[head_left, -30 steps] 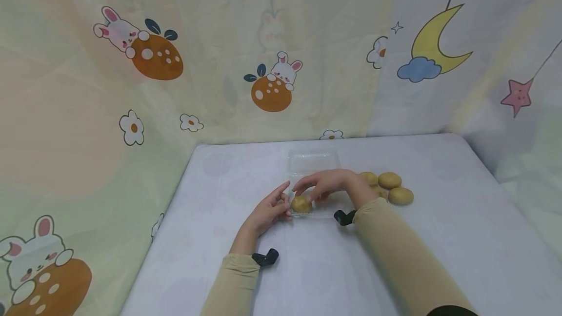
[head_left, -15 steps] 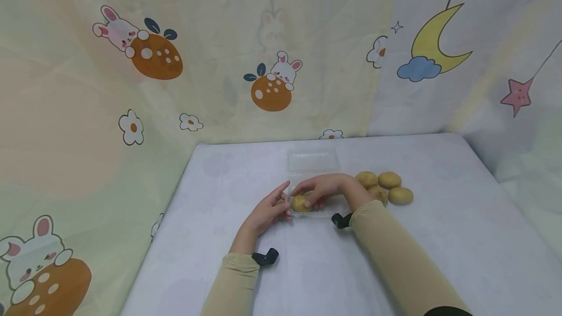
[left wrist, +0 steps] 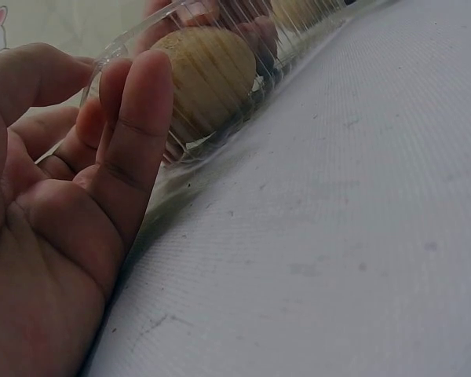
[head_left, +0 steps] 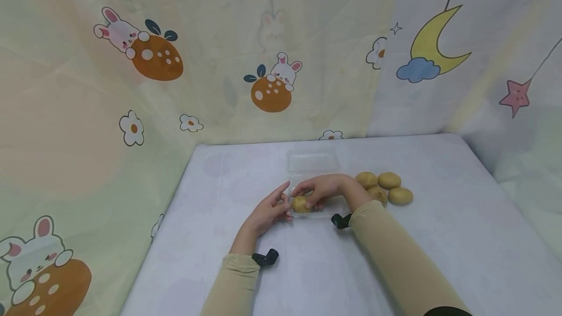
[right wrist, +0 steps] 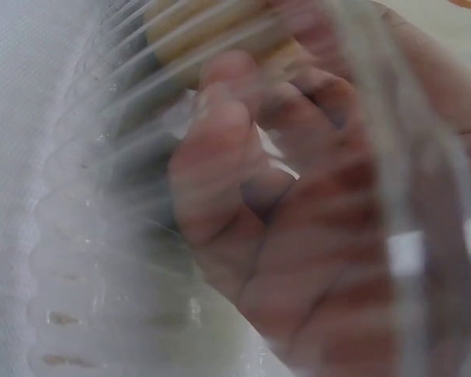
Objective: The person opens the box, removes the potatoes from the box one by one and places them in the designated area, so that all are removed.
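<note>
In the head view a clear plastic hinged container [head_left: 312,162] lies with its lid folded back. A yellow-brown potato [head_left: 300,204] sits at the left end of its base. My left hand [head_left: 267,214] holds the base's left edge, its index finger pointing up along the side. The left wrist view shows its fingers [left wrist: 141,118] against the ribbed wall, beside the potato [left wrist: 208,78]. My right hand [head_left: 322,189] reaches over into the base and grips the potato between thumb and fingers. Through the wall, the right wrist view shows these fingers [right wrist: 220,157] at the potato [right wrist: 208,31], partly blurred.
Several loose potatoes [head_left: 389,180] lie grouped on the white-covered table [head_left: 316,267], just right of the container and the right forearm. A patterned cloth [head_left: 219,62] hangs behind and at the sides. Both wrists carry a small black device [head_left: 266,257].
My right hand has lowered and moved slightly left, its thumb closing onto the potato. During the last half second both hands stay nearly still. The left hand keeps its place at the container.
</note>
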Motion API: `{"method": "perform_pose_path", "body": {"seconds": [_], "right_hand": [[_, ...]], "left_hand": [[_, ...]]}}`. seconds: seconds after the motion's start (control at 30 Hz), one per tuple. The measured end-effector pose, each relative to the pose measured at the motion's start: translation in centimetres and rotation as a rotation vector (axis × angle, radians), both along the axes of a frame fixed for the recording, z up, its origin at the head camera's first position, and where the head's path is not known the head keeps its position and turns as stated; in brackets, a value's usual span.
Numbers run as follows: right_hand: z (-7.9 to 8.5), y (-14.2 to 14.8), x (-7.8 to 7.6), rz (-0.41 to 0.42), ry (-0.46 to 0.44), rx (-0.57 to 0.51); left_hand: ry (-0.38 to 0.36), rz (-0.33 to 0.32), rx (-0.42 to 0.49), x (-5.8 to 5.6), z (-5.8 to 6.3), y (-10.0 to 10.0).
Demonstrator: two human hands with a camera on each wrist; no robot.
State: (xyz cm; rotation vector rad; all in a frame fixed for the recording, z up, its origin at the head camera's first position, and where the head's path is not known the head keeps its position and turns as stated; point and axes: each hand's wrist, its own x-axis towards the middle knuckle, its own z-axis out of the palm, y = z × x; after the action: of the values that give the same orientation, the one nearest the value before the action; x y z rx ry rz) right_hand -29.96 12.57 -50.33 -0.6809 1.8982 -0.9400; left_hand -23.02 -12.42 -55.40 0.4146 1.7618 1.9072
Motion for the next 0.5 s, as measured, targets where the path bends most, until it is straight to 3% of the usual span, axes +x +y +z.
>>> {"method": "perform_pose_path", "body": {"seconds": [0.3, 0.5], "right_hand": [[0.22, 0.04, 0.01, -0.018, 0.011, 0.013], [0.90, 0.21, 0.06, -0.015, 0.066, 0.043]], "left_hand": [[0.003, 0.003, -0.007, 0.05, 0.10, 0.09], [0.002, 0.012, -0.014, 0.14, 0.17, 0.13]]}}
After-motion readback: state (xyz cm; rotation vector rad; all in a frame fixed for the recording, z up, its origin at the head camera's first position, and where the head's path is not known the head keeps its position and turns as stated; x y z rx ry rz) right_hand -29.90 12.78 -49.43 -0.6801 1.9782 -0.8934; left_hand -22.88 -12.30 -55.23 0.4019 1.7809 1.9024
